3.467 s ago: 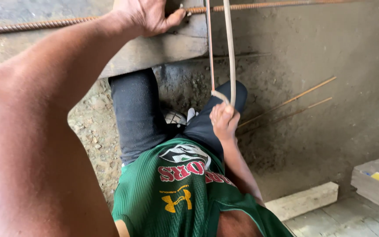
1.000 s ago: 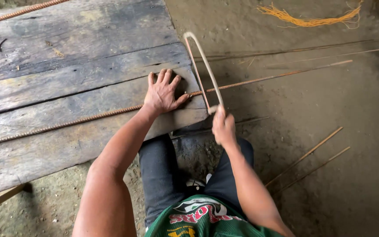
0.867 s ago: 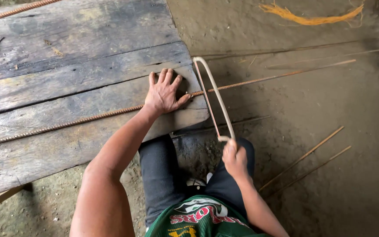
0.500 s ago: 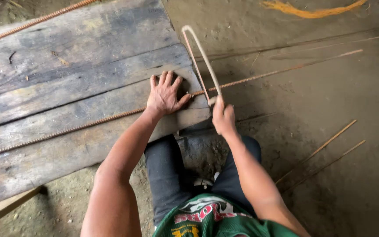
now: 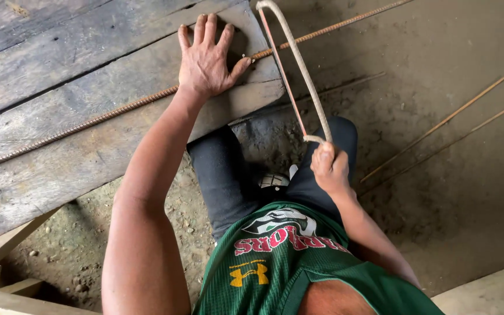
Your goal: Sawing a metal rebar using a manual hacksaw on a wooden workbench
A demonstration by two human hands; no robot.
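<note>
**Rust, grey and green**

The long ribbed steel rod (image 5: 118, 114) is rust-brown, brighter orange at the far right. It lies on weathered grey-brown wooden planks (image 5: 59, 70) streaked with dark cracks. The bent-metal hacksaw frame (image 5: 298, 64) is pale beige-grey, its thin blade reddish. On the right, the dirt floor (image 5: 438, 192) is dull olive-brown, with two thin tan rods (image 5: 438, 125) across it. Nearer, the sleeveless jersey (image 5: 298, 274) is dark green with red-and-white lettering and a yellow emblem; the trousers (image 5: 223, 175) are charcoal grey.
</note>
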